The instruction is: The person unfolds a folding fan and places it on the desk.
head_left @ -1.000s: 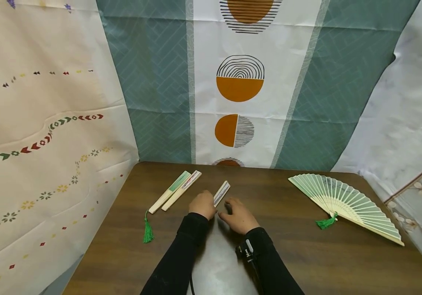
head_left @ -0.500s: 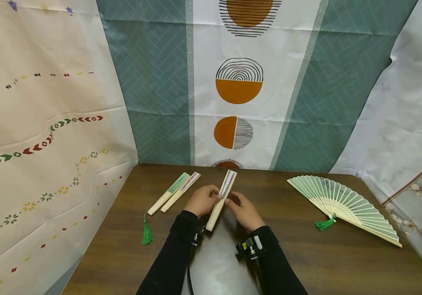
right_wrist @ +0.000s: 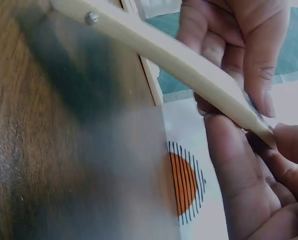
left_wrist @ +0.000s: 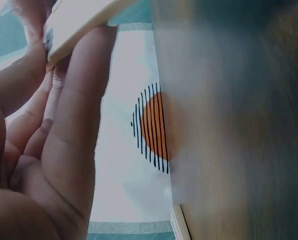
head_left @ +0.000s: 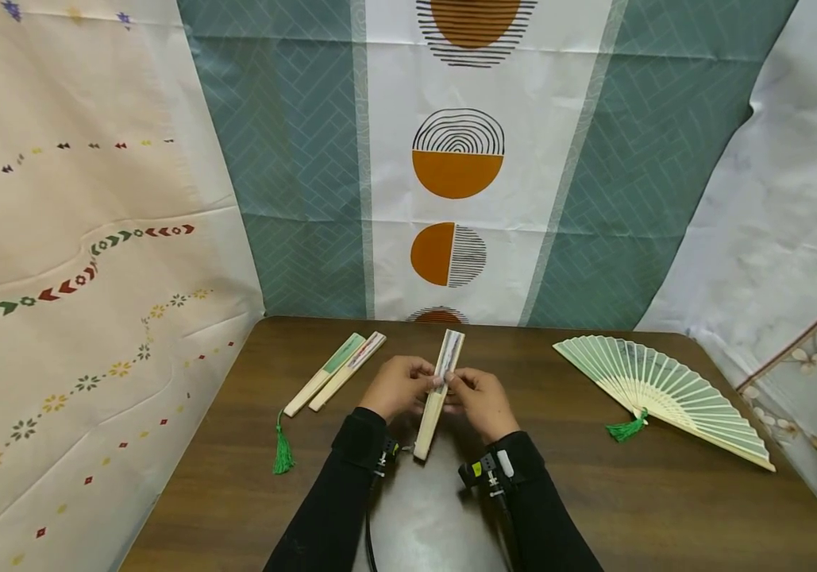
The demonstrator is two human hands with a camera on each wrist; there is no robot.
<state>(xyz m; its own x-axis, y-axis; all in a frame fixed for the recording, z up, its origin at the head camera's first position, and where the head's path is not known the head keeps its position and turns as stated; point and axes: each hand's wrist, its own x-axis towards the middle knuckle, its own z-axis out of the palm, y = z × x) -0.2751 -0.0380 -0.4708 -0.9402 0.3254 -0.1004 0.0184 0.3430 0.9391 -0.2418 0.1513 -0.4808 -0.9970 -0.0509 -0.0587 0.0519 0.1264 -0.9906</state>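
Observation:
A folded hand fan [head_left: 428, 425] of pale wood is held above the tabletop at the middle of the head view, tilted with its printed end away from me. My left hand [head_left: 399, 387] pinches its left side between thumb and fingers. From the right, my right hand [head_left: 483, 403] pinches it at about the same height. The right wrist view shows the fan's wooden guard [right_wrist: 174, 60] with a metal rivet [right_wrist: 91, 18] near its lower end. In the left wrist view the fan [left_wrist: 78, 25] is only partly visible, above the left fingers.
Two folded fans lie side by side at the left, one with green paper [head_left: 325, 375] and a green tassel [head_left: 283, 451], one with a printed strip [head_left: 348, 371]. A spread green fan [head_left: 665, 397] lies at the right of the brown table [head_left: 565, 508]. Patterned cloths hang behind.
Both hands have raised the folded fan from the table and brought it upward into view. The right hand, apart from it a second ago, now pinches it too. The other fans stay put.

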